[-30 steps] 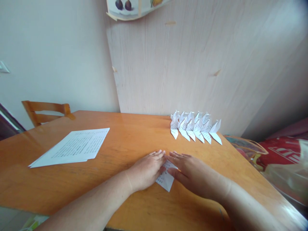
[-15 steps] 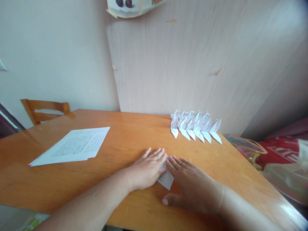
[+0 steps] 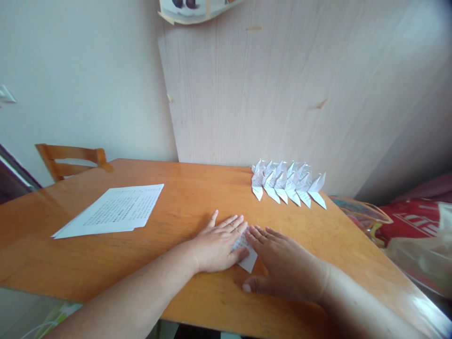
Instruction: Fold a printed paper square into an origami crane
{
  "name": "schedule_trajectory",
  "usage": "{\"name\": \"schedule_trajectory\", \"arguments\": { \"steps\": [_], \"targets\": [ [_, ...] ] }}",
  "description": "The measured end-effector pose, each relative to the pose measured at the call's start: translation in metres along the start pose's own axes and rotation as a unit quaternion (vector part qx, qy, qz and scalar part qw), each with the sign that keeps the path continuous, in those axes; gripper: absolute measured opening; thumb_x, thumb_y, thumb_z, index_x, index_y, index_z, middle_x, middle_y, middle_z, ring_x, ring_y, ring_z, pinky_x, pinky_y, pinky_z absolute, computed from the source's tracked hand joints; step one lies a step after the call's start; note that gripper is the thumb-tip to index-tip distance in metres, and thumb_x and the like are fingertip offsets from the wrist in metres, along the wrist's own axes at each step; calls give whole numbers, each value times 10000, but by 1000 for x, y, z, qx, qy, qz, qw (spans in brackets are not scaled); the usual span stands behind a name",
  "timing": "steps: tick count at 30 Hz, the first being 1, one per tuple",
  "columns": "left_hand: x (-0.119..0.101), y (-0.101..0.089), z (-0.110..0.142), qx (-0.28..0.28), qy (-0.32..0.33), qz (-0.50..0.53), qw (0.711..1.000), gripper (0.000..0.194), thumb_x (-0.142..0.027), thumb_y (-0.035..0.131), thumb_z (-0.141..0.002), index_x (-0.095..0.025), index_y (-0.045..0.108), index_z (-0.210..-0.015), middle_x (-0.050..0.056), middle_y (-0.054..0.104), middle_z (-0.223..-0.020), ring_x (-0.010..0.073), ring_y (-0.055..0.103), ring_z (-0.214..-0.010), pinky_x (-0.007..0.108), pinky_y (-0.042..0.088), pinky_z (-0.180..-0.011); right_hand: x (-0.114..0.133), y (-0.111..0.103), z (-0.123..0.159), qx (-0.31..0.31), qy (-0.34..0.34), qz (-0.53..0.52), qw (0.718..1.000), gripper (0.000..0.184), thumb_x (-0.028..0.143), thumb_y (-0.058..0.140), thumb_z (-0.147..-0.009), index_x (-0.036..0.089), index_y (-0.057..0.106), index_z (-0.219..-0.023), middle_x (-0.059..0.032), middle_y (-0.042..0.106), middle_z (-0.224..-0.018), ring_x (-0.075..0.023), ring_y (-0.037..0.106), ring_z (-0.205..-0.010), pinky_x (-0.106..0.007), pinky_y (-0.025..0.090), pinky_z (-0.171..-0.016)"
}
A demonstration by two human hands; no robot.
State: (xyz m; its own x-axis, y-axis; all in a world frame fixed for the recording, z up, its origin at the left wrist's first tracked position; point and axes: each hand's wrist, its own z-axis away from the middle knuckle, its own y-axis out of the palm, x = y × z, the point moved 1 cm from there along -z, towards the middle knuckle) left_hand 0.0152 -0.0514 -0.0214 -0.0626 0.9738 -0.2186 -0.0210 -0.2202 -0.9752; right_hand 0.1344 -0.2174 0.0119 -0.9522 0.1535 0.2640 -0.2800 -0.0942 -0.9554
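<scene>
A small folded piece of printed paper (image 3: 246, 253) lies on the wooden table (image 3: 183, 207) near its front edge. My left hand (image 3: 219, 243) lies flat on the paper's left part, fingers stretched out and slightly spread. My right hand (image 3: 282, 266) lies flat on its right part, fingers forward and thumb out to the side. Only a narrow strip of the paper shows between the two hands. A row of several finished folded paper figures (image 3: 286, 183) stands at the table's far right, by the wall panel.
A stack of printed sheets (image 3: 115, 210) lies at the table's left. A wooden chair back (image 3: 72, 157) stands beyond the far left corner. A light wooden panel (image 3: 282, 80) leans behind the table. Plastic bags (image 3: 409, 235) sit off the right edge.
My right hand has slid back toward me, turning flat with its thumb out. My left hand has spread its fingers. Less of the folded paper shows now.
</scene>
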Motion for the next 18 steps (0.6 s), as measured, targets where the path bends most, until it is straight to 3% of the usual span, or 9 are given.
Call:
{"name": "schedule_trajectory", "arguments": {
  "steps": [5,11,15,18],
  "targets": [
    [1,-1,1,-5,7,4,1000,782,-702,292,-962,-247,195,-1590,104,184,-1652,297,159,-1534,645,-63,-1190,0,-2,0,-21,-12,3,1000,983,660,683,-757,79,426,-1508,-231,397,-1552,-382,385,-1426,-505,276,-1180],
    [0,-5,1,10,-3,10,1000,892,-795,312,-895,-244,205,-1588,125,153,-1656,325,150,-1533,672,-82,-1169,1,-13,4,-20,-4,41,999,691,607,663,-791,129,638,-1289,-200,642,-1316,-380,582,-1225,-531,370,-1088],
    [1,-5,-1,12,-22,11,1000,977,-858,345,-830,-254,220,-1587,144,122,-1657,361,66,-1538,696,-82,-1152,3,-19,7,-17,5,47,999,490,578,649,-810,180,720,-1085,-149,720,-1157,-365,642,-1110,-532,402,-1040],
    [2,-5,-2,11,-30,12,999,1039,-895,368,-782,-253,226,-1587,152,92,-1657,389,-15,-1534,725,-82,-1133,4,-21,8,-25,11,53,998,416,525,664,-809,187,730,-1044,-141,738,-1106,-359,659,-1069,-520,423,-1011]
  ]
}}
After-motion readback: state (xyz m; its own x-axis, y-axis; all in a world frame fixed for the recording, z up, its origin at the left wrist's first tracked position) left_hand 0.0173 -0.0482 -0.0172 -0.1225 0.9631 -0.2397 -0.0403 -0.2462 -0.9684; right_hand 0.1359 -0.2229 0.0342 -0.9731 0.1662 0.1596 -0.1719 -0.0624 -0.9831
